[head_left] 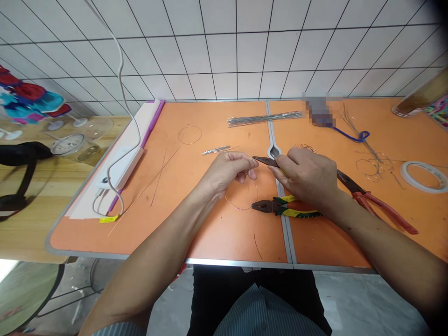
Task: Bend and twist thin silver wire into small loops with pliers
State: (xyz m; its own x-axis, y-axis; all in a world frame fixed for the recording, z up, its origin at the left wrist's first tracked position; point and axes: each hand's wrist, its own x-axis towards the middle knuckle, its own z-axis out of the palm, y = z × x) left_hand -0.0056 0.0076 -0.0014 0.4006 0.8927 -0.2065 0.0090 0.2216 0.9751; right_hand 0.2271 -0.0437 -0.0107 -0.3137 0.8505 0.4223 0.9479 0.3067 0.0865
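My right hand (310, 172) is wrapped round a pair of long-nose pliers (265, 161), whose dark jaws point left. Their tip meets the fingertips of my left hand (233, 168), which is closed in a pinch. Whatever lies between those fingers is too fine to make out. Just below, a thin wire ring (241, 208) shows, its upper part hidden by my left hand. Under my right hand lie combination pliers (268, 206) with yellow, green and orange handles. Red-handled pliers (364, 193) rest to the right of my right wrist.
A bundle of straight wires (262, 119) lies at the back, with short wire pieces (216, 150) and another wire ring (190, 135) nearer. Long wires cross at left beside a white power strip (122, 172) and cable. A tape roll (425, 177) and tangled wire (376, 165) sit right.
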